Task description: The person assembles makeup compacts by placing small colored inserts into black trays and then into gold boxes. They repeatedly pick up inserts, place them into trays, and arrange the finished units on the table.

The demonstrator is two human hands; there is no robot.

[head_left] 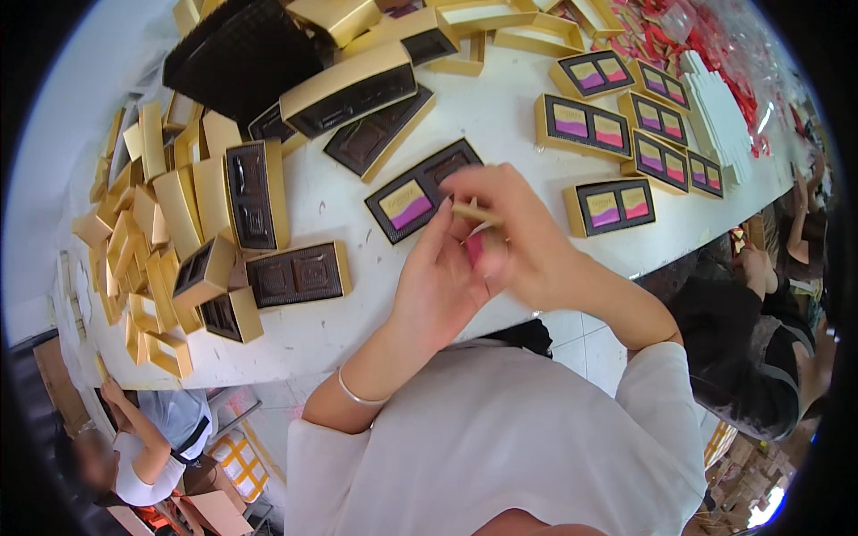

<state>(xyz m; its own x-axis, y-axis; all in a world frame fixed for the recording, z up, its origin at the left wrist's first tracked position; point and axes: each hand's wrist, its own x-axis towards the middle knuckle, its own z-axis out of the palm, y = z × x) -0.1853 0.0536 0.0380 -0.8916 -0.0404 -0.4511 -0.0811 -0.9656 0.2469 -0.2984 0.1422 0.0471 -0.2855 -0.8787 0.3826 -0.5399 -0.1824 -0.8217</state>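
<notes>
From my seat I see both hands meeting just right of the frame's centre, above the near edge of the white table [500, 116]. The left hand [438, 286] rises from the lower middle with its palm turned toward the other hand, fingers [431, 234] straight and loosely spread; a thin bracelet [357, 393] rings its wrist. The right hand [514, 237] is curled over from the right, fingers bent in a pinch around a small flat packet [475, 214] with a gold edge and a touch of pink below it; the packet sits between the two hands, and I cannot tell how firmly the left hand holds it. Just beyond the fingertips, at centre, lies a gold tray with a dark insert [418, 192], one pocket filled with a yellow-and-purple packet, the other partly hidden by the hands. To the right, filled trays [609, 207] spread toward the upper right corner. To the left lie empty dark-lined trays [298, 273] and, along the left rim, a heap of gold boxes [147, 223].
</notes>
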